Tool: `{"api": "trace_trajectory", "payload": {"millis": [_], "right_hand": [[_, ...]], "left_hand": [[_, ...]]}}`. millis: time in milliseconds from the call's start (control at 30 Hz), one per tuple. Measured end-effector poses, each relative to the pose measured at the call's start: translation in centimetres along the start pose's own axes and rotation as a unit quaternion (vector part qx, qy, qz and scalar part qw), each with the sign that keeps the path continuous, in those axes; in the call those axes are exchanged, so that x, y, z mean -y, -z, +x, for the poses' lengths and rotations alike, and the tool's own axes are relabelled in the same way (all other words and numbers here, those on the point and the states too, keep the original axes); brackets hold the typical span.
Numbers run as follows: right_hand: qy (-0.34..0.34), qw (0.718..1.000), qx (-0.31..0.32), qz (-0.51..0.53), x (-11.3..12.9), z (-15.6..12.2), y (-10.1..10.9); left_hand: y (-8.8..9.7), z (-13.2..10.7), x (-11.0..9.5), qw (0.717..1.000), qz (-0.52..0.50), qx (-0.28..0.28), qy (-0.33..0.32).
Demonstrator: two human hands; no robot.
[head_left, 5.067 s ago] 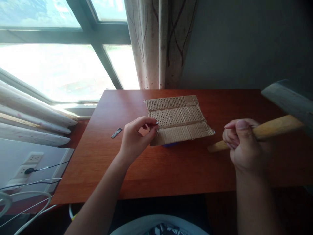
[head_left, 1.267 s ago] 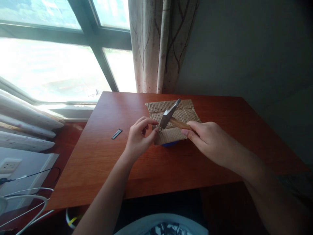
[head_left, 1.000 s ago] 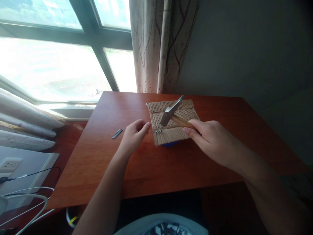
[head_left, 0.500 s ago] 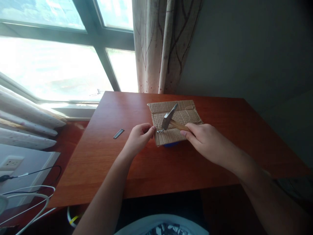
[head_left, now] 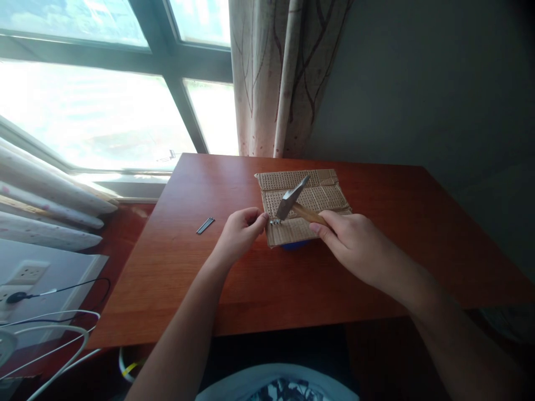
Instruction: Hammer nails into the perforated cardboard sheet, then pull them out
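My right hand point(head_left: 349, 231) is wrapped round the wooden handle of a hammer point(head_left: 290, 201). The hammer's metal head is over the front left part of a cardboard sheet point(head_left: 311, 199) covered in rows of small holes. Just under the head, a short row of nails point(head_left: 275, 221) stands in the cardboard. My left hand point(head_left: 244, 225) pinches the sheet's left edge, thumb and forefinger together beside the nails. Beneath the cardboard, part of a blue object point(head_left: 295, 244) shows; the rest of it is hidden.
Several loose nails point(head_left: 205, 225) lie together on the wooden table point(head_left: 267, 295), left of my left hand. A window and curtains point(head_left: 261, 83) stand behind the table. White cables point(head_left: 79, 334) and a wall socket point(head_left: 27, 273) are at the lower left.
The view has shifted slightly. My left hand stays at the cardboard's edge, and the hammer remains low over the nails with hardly any visible movement.
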State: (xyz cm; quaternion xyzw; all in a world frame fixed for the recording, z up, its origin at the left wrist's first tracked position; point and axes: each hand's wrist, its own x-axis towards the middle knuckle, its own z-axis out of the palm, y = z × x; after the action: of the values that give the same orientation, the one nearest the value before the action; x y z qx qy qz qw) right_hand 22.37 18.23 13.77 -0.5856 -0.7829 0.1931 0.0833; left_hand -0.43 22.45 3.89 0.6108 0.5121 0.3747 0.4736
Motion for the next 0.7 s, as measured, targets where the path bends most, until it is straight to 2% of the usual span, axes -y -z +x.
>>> {"api": "trace_trajectory", "payload": {"millis": [600, 700], "right_hand": [[0.006, 1.0, -0.009, 0.026, -0.59, -0.03, -0.88], [0.025, 0.995, -0.055, 0.075, -0.92, -0.35, -0.81]], "left_hand": [[0.09, -0.07, -0.01, 1.0, 0.01, 0.006, 0.006], [0.09, 0.01, 0.0, 1.0, 0.021, 0.004, -0.005]]}}
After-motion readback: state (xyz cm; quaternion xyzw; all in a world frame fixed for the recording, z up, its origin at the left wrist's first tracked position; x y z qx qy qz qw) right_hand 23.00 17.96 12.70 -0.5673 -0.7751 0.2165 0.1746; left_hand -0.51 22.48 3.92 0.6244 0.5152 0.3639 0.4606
